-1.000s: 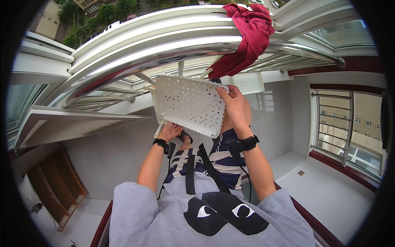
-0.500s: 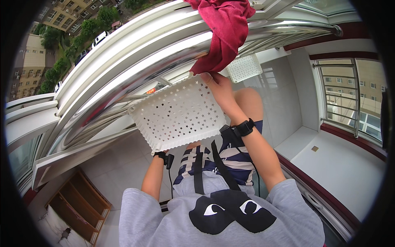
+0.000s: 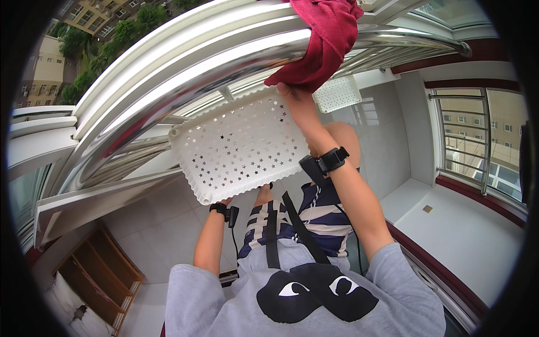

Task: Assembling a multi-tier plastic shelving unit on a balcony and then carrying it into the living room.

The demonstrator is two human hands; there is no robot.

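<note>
A white plastic basket (image 3: pixel 238 149) with star-shaped holes and a scalloped rim is held tilted in front of me, beside the metal railing. My right hand (image 3: pixel 298 109) is closed at its upper right corner, thumb up and the other fingers mostly hidden. Just above that hand, a red cloth (image 3: pixel 323 53) hangs over the railing; its lower end meets or nearly meets my fingertips. At the basket's lower edge, my left hand (image 3: pixel 226 201) holds it from beneath, with most of its fingers hidden behind the plastic.
The curved chrome railing (image 3: pixel 224 67) runs along the white window frame. A second white perforated basket (image 3: pixel 338 94) lies beyond my right hand. To the lower left stands a wooden shelf unit (image 3: pixel 101 275). A barred window (image 3: pixel 463 135) is at the right, above a white ledge (image 3: pixel 457 224).
The basket has shifted slightly left and tilted differently. My right hand has moved up a little at its corner, closer to the red cloth. The whole view has shifted slightly.
</note>
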